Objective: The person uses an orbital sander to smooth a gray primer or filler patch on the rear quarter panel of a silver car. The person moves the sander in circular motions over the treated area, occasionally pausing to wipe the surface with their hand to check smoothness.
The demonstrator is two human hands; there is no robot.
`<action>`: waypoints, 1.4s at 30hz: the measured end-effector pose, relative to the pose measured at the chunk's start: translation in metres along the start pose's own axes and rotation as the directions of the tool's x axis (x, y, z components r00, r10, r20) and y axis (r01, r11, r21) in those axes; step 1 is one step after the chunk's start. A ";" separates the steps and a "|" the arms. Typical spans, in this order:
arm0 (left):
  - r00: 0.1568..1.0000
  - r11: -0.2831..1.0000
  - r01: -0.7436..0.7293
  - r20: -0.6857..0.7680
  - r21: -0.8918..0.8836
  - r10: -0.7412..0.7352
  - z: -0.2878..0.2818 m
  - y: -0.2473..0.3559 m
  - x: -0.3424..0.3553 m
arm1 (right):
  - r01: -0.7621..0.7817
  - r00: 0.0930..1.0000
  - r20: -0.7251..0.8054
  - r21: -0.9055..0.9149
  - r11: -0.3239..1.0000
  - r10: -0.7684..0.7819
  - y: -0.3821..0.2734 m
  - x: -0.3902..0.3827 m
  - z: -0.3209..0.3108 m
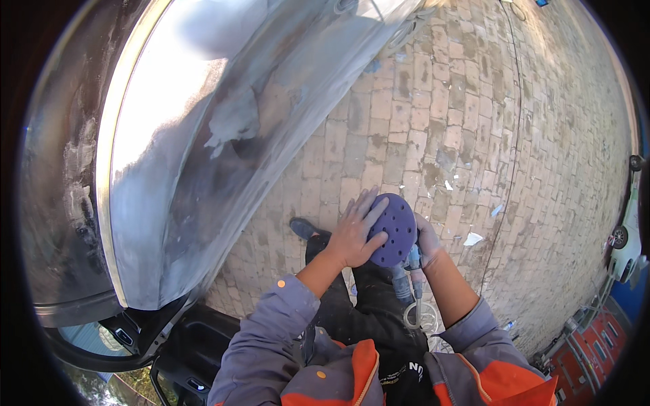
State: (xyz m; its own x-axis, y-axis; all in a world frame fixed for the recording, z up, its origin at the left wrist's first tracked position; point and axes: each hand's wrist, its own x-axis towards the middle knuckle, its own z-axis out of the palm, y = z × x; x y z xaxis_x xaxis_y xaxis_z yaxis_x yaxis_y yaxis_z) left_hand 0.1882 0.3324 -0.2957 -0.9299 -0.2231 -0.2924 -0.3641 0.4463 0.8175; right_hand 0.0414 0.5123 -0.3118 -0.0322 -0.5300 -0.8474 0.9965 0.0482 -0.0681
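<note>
My right hand (428,242) is closed around the body of a sander (404,283), mostly hidden behind its round pad. A purple sanding disc (399,230) dotted with holes faces up on that pad. My left hand (353,233) lies against the disc's left edge, fingers spread, with thumb and a fingertip on its face. Pale dust coats my fingers. A hose (421,314) hangs below the sander, close to my legs. To my left stands a vehicle body panel (230,155), grey and white with patchy smears.
Brick paving (406,122) stretches ahead and to the right, with white scraps (472,239) and a thin dark cable (512,149) on it. An open vehicle door (196,352) is at lower left. A white car (626,237) and a red cabinet (592,355) stand at the far right.
</note>
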 end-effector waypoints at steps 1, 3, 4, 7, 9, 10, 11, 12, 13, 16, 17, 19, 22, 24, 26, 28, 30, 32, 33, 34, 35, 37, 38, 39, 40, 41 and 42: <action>0.943 0.945 0.313 0.089 0.090 -0.321 0.002 -0.011 -0.001 | 0.020 1.000 -0.024 -0.013 1.000 -0.020 -0.002 -0.001 -0.005; 0.891 0.889 0.454 -0.022 0.063 -0.453 0.009 -0.023 -0.006 | 0.011 0.992 -0.128 -0.039 0.999 -0.016 0.000 0.000 -0.015; 0.934 0.960 0.277 -0.223 -0.044 -0.279 0.013 -0.021 -0.010 | 0.011 1.000 -0.016 -0.041 0.999 -0.012 0.002 0.002 -0.019; 0.915 0.922 -0.388 -0.115 0.003 0.386 0.020 -0.008 -0.021 | -0.061 0.998 -0.025 -0.023 0.998 0.060 0.011 0.003 -0.031; 0.973 0.975 -0.217 -0.093 -0.048 0.212 0.024 -0.024 -0.027 | -0.084 0.996 0.027 -0.033 0.996 0.085 0.016 0.000 -0.036; 0.964 0.968 0.229 0.161 -0.102 -0.211 0.022 -0.035 -0.029 | -0.056 0.997 -0.064 -0.120 0.991 0.049 0.017 -0.002 -0.037; 0.698 0.764 0.646 0.404 0.004 -0.592 0.020 -0.046 -0.030 | -0.031 0.999 -0.029 -0.064 0.997 0.029 0.019 -0.004 -0.038; 0.623 0.764 0.553 0.444 0.333 -0.644 0.021 -0.058 -0.034 | -0.007 0.999 -0.035 -0.008 1.000 0.007 0.021 -0.006 -0.038; 0.846 0.882 0.455 0.251 0.121 -0.471 0.019 -0.049 -0.032 | 0.055 0.994 -0.097 0.019 0.998 -0.053 0.023 -0.007 -0.037; 0.961 0.991 -0.133 -0.250 -0.032 0.121 0.015 -0.019 -0.030 | -0.002 1.000 -0.026 0.004 1.000 0.002 0.027 -0.010 -0.034; 0.904 0.902 -0.426 -0.064 -0.069 0.422 0.014 -0.012 -0.029 | 0.010 0.998 0.060 0.023 1.000 -0.011 0.027 -0.010 -0.033; 0.954 0.958 -0.278 -0.137 -0.072 0.267 0.019 -0.030 -0.030 | -0.037 0.999 -0.025 0.025 0.999 0.037 0.027 -0.011 -0.031; 0.860 0.852 0.495 0.235 -0.172 -0.452 0.015 -0.050 -0.034 | 0.010 0.991 -0.133 0.018 1.000 -0.008 0.025 -0.014 -0.030; 0.865 0.880 0.471 -0.163 -0.067 -0.475 0.019 -0.044 -0.040 | 0.002 0.995 -0.098 0.024 1.000 0.001 0.025 -0.014 -0.028; 0.953 0.993 -0.101 -0.294 -0.069 0.076 0.036 -0.033 -0.050 | -0.025 0.993 -0.110 0.053 0.998 0.031 0.026 -0.013 -0.027; 0.925 0.963 -0.219 -0.348 -0.158 0.153 0.059 -0.027 -0.065 | -0.038 0.999 -0.026 0.088 0.995 0.040 0.028 -0.011 -0.025; 0.978 0.939 0.084 -0.150 -0.334 -0.142 0.074 -0.041 -0.093 | -0.070 0.984 -0.172 -0.104 0.992 0.052 0.027 -0.010 -0.025; 0.385 0.700 0.671 0.692 0.245 -0.611 0.077 -0.072 -0.134 | -0.063 0.967 -0.254 -0.124 0.990 0.030 0.019 -0.009 -0.028; 0.532 0.828 0.484 0.656 0.284 -0.535 0.077 -0.088 -0.160 | -0.053 0.969 -0.247 -0.112 0.992 0.023 0.016 -0.014 -0.031; 0.662 0.875 0.300 0.577 0.381 -0.479 0.077 -0.102 -0.184 | -0.026 0.965 -0.261 -0.119 0.993 -0.006 0.010 -0.014 -0.033; 0.703 0.833 0.475 0.446 0.284 -0.554 0.078 -0.112 -0.204 | 0.016 0.955 -0.292 -0.116 0.993 -0.049 0.005 -0.015 -0.036; 0.552 0.638 0.752 0.370 0.168 -0.748 0.081 -0.125 -0.228 | 0.034 0.976 -0.207 -0.159 0.987 -0.068 -0.001 -0.016 -0.039; 0.583 0.644 0.753 0.317 0.136 -0.748 0.082 -0.128 -0.232 | 0.060 0.983 -0.154 -0.224 0.973 -0.097 -0.003 -0.015 -0.040; 0.584 0.642 0.754 0.307 0.137 -0.751 0.082 -0.129 -0.233 | 0.091 0.989 -0.087 -0.278 0.956 -0.119 -0.004 -0.013 -0.040; 0.629 0.667 0.735 0.246 0.121 -0.738 0.081 -0.128 -0.231 | 0.101 0.991 -0.056 -0.272 0.957 -0.120 -0.003 -0.012 -0.040; 0.610 0.656 0.745 0.274 0.121 -0.743 0.077 -0.124 -0.225 | 0.086 0.985 -0.121 -0.273 0.958 -0.123 -0.002 -0.010 -0.038; 0.636 0.674 0.731 0.253 0.105 -0.729 0.072 -0.118 -0.217 | 0.084 0.980 -0.154 -0.259 0.962 -0.127 -0.001 -0.009 -0.036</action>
State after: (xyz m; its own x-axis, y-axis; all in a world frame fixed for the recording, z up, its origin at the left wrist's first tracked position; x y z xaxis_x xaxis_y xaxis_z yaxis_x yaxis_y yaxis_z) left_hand 0.4291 0.3903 -0.3649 -0.3392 -0.2478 -0.9075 -0.9308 0.2285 0.2855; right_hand 0.0382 0.5477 -0.3229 -0.1696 -0.3952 -0.9028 0.9362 0.2217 -0.2729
